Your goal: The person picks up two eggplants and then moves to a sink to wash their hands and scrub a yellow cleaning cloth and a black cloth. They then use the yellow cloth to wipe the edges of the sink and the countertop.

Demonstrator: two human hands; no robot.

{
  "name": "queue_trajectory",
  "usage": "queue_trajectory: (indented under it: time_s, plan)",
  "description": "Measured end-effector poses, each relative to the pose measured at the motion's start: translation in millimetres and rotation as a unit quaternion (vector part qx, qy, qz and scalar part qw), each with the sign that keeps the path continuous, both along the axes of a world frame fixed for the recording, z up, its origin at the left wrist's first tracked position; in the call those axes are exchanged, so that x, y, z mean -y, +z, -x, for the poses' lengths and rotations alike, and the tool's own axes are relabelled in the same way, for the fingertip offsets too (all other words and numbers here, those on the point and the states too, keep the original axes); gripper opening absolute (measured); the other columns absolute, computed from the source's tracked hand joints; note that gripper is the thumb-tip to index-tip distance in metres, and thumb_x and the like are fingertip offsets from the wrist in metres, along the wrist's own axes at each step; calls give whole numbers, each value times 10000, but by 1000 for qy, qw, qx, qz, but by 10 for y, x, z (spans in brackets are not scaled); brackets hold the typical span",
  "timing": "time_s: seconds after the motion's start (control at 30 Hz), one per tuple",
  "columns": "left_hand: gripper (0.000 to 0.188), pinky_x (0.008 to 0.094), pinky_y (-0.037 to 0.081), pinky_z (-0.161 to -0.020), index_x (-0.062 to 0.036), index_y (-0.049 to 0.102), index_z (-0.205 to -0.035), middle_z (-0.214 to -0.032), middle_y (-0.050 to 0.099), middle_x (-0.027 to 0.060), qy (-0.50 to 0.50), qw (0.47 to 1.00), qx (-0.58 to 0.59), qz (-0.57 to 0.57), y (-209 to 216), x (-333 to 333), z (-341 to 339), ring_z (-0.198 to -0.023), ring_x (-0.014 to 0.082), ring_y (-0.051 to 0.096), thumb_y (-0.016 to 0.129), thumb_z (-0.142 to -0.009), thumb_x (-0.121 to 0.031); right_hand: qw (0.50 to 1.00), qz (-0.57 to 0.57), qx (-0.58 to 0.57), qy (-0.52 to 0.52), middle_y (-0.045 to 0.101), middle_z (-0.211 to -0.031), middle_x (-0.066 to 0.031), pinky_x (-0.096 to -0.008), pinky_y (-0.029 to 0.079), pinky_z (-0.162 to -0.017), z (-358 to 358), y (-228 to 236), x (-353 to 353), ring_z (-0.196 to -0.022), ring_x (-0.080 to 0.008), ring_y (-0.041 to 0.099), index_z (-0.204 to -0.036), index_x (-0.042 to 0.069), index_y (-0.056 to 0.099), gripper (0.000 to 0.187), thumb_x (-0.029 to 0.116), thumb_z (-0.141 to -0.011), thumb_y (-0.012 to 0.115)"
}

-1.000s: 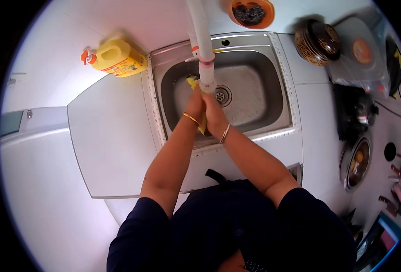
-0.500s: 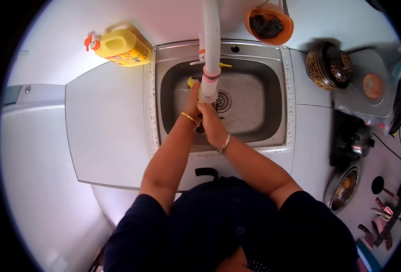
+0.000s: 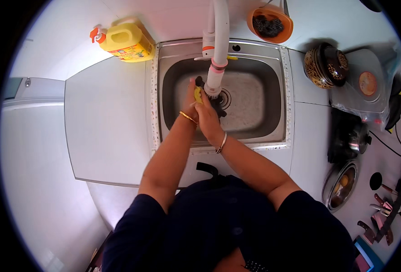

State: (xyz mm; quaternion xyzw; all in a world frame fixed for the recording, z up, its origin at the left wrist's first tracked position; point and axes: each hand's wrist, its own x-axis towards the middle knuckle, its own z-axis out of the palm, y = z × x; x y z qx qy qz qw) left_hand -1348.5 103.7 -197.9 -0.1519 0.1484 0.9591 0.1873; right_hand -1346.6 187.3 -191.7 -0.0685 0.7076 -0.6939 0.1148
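Note:
Both of my hands are together over the left half of a steel sink (image 3: 250, 119), left of the drain. Pressed between them is a small yellow piece (image 3: 198, 94), sponge-like or cloth-like; its exact kind is unclear. My left hand (image 3: 190, 100) is against its left side, fingers pointing away from me. My right hand (image 3: 205, 113) overlaps the left palm and closes on the piece from the right. A dark thing (image 3: 199, 82) shows just beyond the fingertips, and dark shapes lie near the drain; my hands partly hide them. The white faucet spout (image 3: 215, 80) hangs right beside my fingers.
A yellow pump bottle (image 3: 127, 43) stands at the back left. An orange holder (image 3: 285, 34) with dark scourers is behind the sink. To the right are a patterned lidded pot (image 3: 319, 68), a steel bowl (image 3: 353, 181), a lidded pan (image 3: 358, 138) and a rack with knives (image 3: 381, 222).
My hands have drawn slightly nearer and out from under the spout. The yellow piece now shows between them, and more of the dark shapes near the drain is visible. The view has shifted slightly.

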Motion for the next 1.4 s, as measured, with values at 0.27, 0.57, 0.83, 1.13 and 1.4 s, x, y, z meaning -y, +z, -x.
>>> queue_trajectory:
  time_s: [0.27, 0.57, 0.83, 1.13, 1.4]
  plan:
    - [474, 354, 376, -931, -87, 461, -1215, -1177, 530, 80, -46, 966, -204, -152, -130, 150, -18, -1070, 224, 496, 309, -943, -445, 956, -223, -189, 21, 556, -1114, -148, -340, 445, -804, 124, -334, 0, -973, -223, 555, -1118, 29, 492, 342, 300, -928, 404]
    - [374, 413, 360, -975, -85, 468, -1190, -1173, 534, 79, 80, 977, 157, 118, 68, -177, -256, -1118, 229, 477, 378, -934, -342, 994, -72, -21, 82, 619, -807, -172, -400, 457, -677, 442, 25, -293, -752, -331, 600, -846, 3, 588, 347, 342, -839, 518]
    - [262, 385, 463, -866, -31, 500, -1105, -1024, 574, 109, 124, 977, 158, 66, -302, -553, -43, -964, 260, 555, 434, -913, -195, 958, -262, -101, -54, 601, -819, -152, -377, 460, -655, 443, -113, -425, -725, -336, 579, -796, 54, 589, 219, 219, -680, 673]
    - [411, 385, 372, -953, -62, 402, -1243, -1209, 480, 120, 73, 993, 48, -78, -348, -648, -42, -1142, 254, 448, 319, -912, -290, 954, -288, 20, -75, 583, -859, -183, -424, 460, -679, 751, -207, -588, -787, -373, 563, -822, 37, 553, 223, 255, -775, 570]
    - [540, 488, 269, -1021, -88, 330, -1323, -1290, 440, 121, -62, 961, 225, 149, 31, -386, -25, -1215, 264, 392, 357, -888, -405, 920, -345, -165, 86, 603, -865, -165, -384, 454, -717, 616, -356, -792, -832, -334, 577, -910, 22, 594, 358, 356, -782, 612]
